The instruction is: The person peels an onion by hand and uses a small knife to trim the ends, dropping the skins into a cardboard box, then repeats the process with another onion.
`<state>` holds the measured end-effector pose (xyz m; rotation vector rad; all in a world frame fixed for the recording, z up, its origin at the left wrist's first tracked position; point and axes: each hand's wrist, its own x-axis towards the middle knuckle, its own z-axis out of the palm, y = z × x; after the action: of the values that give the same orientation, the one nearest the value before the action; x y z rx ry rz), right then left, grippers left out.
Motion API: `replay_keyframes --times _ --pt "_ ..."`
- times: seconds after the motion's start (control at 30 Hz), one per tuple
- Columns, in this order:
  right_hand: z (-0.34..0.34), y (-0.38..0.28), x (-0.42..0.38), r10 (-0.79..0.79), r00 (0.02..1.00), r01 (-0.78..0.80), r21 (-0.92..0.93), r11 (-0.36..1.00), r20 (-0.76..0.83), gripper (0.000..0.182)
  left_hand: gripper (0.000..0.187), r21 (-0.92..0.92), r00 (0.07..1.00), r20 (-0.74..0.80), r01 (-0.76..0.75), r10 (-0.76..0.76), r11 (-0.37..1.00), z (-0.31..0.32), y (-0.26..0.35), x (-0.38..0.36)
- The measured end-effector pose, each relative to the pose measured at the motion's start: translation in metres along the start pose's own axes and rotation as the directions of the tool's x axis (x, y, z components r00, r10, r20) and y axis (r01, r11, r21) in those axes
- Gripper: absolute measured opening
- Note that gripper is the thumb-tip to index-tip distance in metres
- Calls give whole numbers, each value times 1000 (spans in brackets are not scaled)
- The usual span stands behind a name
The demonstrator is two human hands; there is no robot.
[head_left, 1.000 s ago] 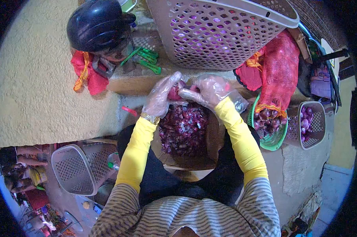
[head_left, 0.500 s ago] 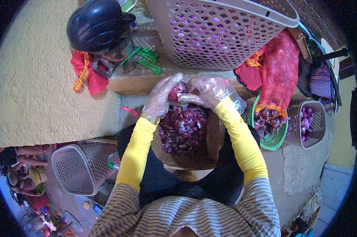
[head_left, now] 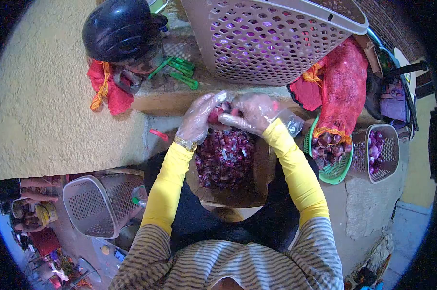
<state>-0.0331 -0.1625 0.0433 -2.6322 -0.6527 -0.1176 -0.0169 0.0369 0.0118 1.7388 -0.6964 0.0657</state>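
Note:
Both my hands wear clear plastic gloves and meet above a cardboard box (head_left: 218,197) between my legs. A red onion (head_left: 217,114) is held in my left hand (head_left: 197,117), its fingers curled around the far side. My right hand (head_left: 255,112) is closed against the onion's right side, thumb stretched toward it. A small red spot shows by the right glove, but what those fingers grip is hidden. Below the hands, a heap of purple onion skins (head_left: 224,159) fills much of the box.
A large perforated basket (head_left: 262,48) of onions stands ahead. At right are a red mesh sack (head_left: 344,87), a green basket (head_left: 335,175) of onions and a grey basket (head_left: 396,154). A dark helmet (head_left: 117,31), green clips (head_left: 183,79) and another grey basket (head_left: 90,208) lie leftward.
My hands stay at the onion with small finger movements. My right thumb and fingers have shifted slightly against it. The surroundings look the same.

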Motion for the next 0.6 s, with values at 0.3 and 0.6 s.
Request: replay_keyframes --times 0.3,0.6 --pt "-7 -14 -8 -40 945 51 -25 998 325 59 46 -707 778 160 520 -608 480 -5 -23 -1" --pt "10 -8 -17 -70 890 73 11 997 451 66 48 -842 789 272 473 -551 261 -1 -60 -5"
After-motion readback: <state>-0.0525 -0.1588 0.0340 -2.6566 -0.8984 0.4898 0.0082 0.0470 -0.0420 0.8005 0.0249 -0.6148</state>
